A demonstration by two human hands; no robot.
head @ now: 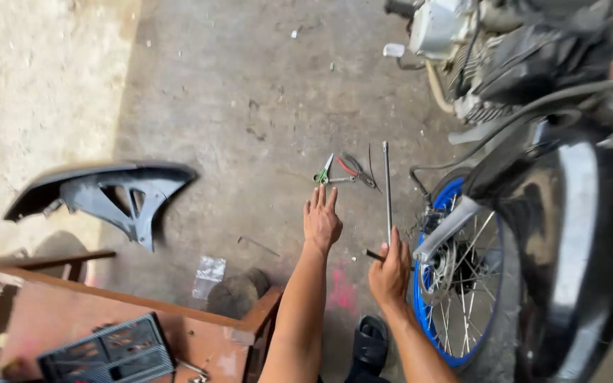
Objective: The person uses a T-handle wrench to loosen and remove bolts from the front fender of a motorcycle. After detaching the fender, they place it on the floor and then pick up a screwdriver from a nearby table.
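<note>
Gripping dark tool (375, 255) in right hand (390, 273) | left hand (321, 220) open, apart

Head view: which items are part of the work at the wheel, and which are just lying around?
In use:
- right hand gripping a dark tool
- blue-rimmed wheel
- long metal rod
- left hand, open, reaching toward the pliers

Lying about:
- black fender panel
- plastic bag
- wooden bench
- black crate

Beside the blue-rimmed wheel (462, 284), the right hand (390, 272) grips a small dark tool (374, 255) while the left hand (321, 218) reaches open toward pliers (342, 171).
</note>
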